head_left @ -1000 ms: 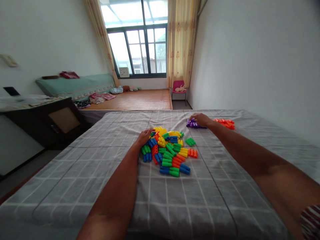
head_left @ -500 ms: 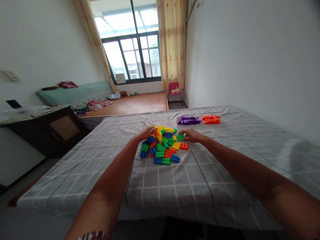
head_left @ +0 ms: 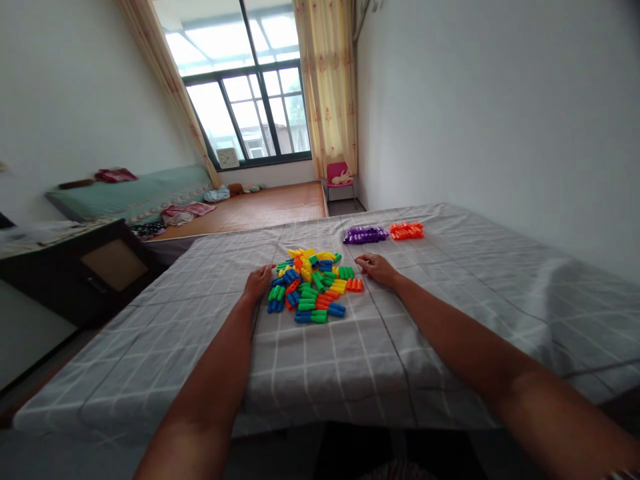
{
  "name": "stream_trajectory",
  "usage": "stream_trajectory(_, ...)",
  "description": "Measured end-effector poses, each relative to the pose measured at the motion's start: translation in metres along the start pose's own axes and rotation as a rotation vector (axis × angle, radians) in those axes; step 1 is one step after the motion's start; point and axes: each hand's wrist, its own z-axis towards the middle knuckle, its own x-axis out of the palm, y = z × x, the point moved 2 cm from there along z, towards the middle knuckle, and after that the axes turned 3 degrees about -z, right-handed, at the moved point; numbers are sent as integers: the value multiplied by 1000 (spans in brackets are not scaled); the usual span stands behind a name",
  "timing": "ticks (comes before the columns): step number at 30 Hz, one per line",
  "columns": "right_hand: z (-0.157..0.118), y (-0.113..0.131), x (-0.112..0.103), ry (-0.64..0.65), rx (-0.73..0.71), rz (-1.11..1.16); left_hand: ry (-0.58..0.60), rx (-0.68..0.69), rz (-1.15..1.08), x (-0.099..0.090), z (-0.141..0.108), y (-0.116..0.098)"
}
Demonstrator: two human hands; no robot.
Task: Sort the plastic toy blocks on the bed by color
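A loose pile of plastic blocks (head_left: 319,283) in yellow, green, blue and orange lies on the grey checked cloth (head_left: 340,360). At the pile's left edge rests my left hand (head_left: 259,281), its fingers partly apart and nothing seen in them. My right hand (head_left: 376,268) is just right of the pile, fingers bent but apart, holding nothing. A green block (head_left: 345,273) lies flat on the cloth near its fingertips. Farther back are a purple block group (head_left: 365,235) and an orange-red block group (head_left: 407,231), side by side.
Beyond the cloth-covered surface is a low wooden bed (head_left: 270,205) with clothes on it. A dark cabinet (head_left: 95,267) stands at the left, a pink chair (head_left: 339,175) at the back, and a white wall runs along the right.
My right hand has let go of the green block, which now lies at the pile's right edge. My left hand has drawn back leftward from the pile. The view has shifted slightly.
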Motion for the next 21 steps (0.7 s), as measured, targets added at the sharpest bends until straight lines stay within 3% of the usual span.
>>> stream_trajectory(7,0,-6,0,25,-72,57,34,35,34,2,2,2)
stream_trajectory(14,-5,4,0,42,-234,-115,40,54,38,2,0,0)
stream_trajectory(21,-16,17,-9,337,-265,-163,38,35,113,6,2,2)
